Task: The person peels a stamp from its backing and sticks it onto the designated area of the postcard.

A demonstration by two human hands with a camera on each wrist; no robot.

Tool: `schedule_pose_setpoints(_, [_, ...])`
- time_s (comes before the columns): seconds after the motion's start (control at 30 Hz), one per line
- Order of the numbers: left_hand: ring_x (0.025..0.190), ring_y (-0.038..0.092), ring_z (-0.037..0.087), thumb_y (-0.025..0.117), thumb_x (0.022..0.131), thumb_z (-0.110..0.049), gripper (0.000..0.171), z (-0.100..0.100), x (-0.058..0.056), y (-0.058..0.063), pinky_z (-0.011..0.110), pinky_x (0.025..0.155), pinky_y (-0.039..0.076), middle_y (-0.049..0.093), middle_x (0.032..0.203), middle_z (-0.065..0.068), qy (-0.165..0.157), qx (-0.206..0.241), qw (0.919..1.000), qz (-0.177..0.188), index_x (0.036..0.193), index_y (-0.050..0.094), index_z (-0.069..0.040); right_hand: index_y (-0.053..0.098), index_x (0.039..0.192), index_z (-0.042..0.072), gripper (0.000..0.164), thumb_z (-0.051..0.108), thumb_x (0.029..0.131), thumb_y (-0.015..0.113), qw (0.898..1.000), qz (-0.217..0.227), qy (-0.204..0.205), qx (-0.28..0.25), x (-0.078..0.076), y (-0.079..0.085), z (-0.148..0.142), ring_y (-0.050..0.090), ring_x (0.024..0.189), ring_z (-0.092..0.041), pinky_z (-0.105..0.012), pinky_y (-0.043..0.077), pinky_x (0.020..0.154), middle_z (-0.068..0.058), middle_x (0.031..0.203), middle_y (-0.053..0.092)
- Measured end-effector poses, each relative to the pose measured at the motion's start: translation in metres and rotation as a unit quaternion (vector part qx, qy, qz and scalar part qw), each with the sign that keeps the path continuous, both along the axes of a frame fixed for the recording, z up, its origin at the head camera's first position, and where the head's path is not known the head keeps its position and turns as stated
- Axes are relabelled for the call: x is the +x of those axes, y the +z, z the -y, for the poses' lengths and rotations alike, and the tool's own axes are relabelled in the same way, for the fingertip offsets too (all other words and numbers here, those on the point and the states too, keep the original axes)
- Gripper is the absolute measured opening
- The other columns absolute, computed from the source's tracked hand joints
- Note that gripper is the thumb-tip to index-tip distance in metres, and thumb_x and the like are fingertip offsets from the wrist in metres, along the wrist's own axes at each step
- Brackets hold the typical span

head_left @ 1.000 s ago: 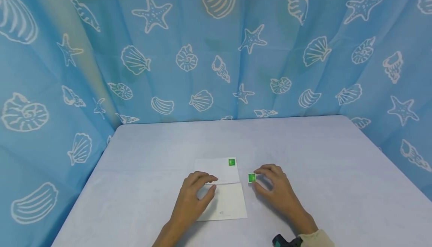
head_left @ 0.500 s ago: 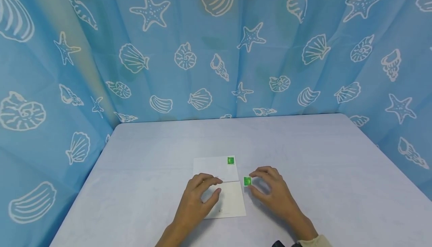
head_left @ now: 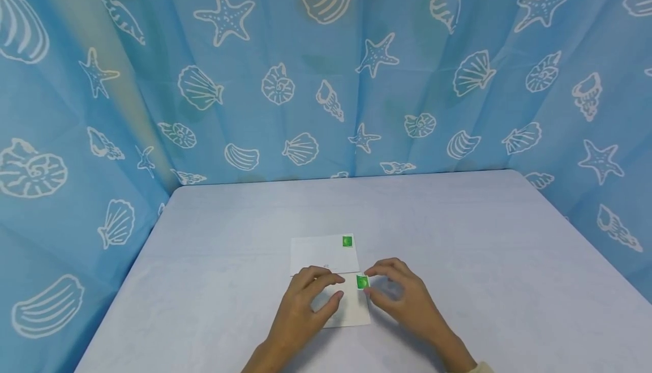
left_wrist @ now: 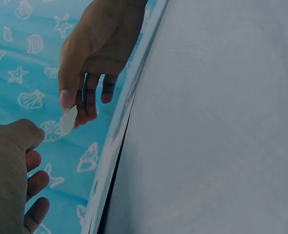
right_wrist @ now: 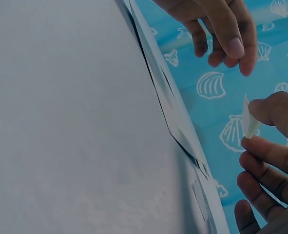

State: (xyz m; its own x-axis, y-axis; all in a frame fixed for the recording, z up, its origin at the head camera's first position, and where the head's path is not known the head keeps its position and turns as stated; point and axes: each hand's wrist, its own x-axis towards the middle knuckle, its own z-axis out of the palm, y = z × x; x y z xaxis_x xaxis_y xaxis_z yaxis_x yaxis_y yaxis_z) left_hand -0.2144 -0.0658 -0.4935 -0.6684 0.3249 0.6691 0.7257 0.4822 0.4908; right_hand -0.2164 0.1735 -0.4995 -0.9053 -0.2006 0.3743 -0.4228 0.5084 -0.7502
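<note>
- Green stamp (head_left: 362, 282) is in the right hand (head_left: 407, 299) now, and it hangs over the top right corner of the lower white paper (head_left: 356, 309).
- One second ago, this stamp was out to the right of both papers, over the counter (head_left: 204, 282). Now it has moved left.
- The right hand's grip is pinching the stamp by its edge, between the thumb and a finger. It did that in the earlier pictures too.
- From the wrists, the stamp shows its pale side. It looks a bit bent, and it is up in the air, not pressed down.
- The left hand (head_left: 305, 308) has a loose grip, with soft, bent fingers and a gap by the thumb. It is over the lower white paper, and it has slid to the right, so the two hands are nearer to each other.
- The upper white paper (head_left: 318, 253) lies just behind the lower one. Its own small stamp (head_left: 347, 241) sits in its top right corner, same as before.
- Less of the pale sleeve (head_left: 481, 368) shows, and the black thing by that wrist has slipped out of sight.
</note>
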Motion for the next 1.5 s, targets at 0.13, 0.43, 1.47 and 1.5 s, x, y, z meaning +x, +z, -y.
schedule_pose_setpoints(0.13, [0.103,0.057,0.008,0.079,0.088,-0.015,0.021,-0.001,0.001,0.000,0.027,0.087,0.048,0.061,0.109,-0.012,0.001,-0.009,0.9999,0.009,0.108,0.073,-0.018,0.072,0.112,0.022,0.027,0.029,0.087,0.080,1.000,0.008,0.015,-0.018,0.004,0.002,0.003,0.058,0.110,-0.012,-0.038,0.053,0.087,0.014,0.116,0.061])
schedule_pose_setpoints(0.43, [0.100,0.058,0.009,0.077,0.090,-0.018,0.022,-0.004,0.003,0.000,0.024,0.084,0.049,0.061,0.111,-0.011,-0.022,-0.012,0.9994,-0.026,0.112,0.072,-0.019,0.071,0.114,0.021,0.024,0.025,0.091,0.076,0.997,0.026,0.053,-0.052,0.011,0.007,0.008,0.059,0.108,-0.014,-0.037,0.052,0.085,0.010,0.117,0.062])
schedule_pose_setpoints(1.47, [0.088,0.062,0.012,0.072,0.095,-0.021,0.006,-0.009,0.004,0.000,0.029,0.076,0.055,0.065,0.099,-0.008,-0.062,0.148,0.9708,0.178,0.097,0.075,-0.017,0.070,0.112,0.016,0.021,0.011,0.092,0.074,0.989,-0.049,0.119,-0.071,0.014,0.010,0.008,0.061,0.091,-0.015,-0.030,0.055,0.076,0.001,0.111,0.064])
schedule_pose_setpoints(1.5, [0.089,0.061,0.013,0.071,0.095,-0.022,0.008,-0.009,0.005,0.000,0.029,0.078,0.055,0.065,0.099,-0.008,-0.066,0.154,0.9670,0.192,0.097,0.075,-0.016,0.071,0.110,0.016,0.018,0.012,0.093,0.073,0.989,-0.039,0.124,-0.071,0.013,0.010,0.009,0.061,0.091,-0.014,-0.030,0.055,0.076,0.000,0.110,0.065])
